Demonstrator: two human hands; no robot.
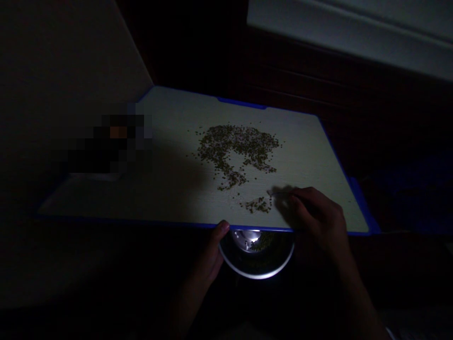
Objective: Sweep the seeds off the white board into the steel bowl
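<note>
1. Pinching a thin tool point(281, 193), right hand point(322, 215) is over the near right part of the board point(311, 156); grip closed, thumb against fingers, tool between them.
2. Tool points left, its tip just beside the right end of the small pile point(259, 205); too dark to tell what kind of tool or whether the tip touches grains.
3. Left hand point(212, 250) at the board's near edge, thumb up against the blue trim point(123, 220), rest of the hand just beside the bowl's left side. Fingers mostly hidden; cannot tell how far the grip is closed or whether it has hold of the bowl.
4. Bowl point(258, 276) sits below the near edge, between the two hands, far part of it covered by the board. Shiny metal inside, some greenish grains point(265, 241) toward the right.
5. Main pile point(219, 141) of small greenish-brown grains spread in a rough arch over the middle of the board, toward the far side; two arms reach nearer, stray grains around it.
6. Small pile apart from it, near side, close to the near edge.
7. Board pale, slanting in view, blue trim around it.
8. Left end of the board: pixelated patch point(106, 141), contents unreadable.
9. Far right: pale ledge point(354, 33), out past the board. Rest very dark.
</note>
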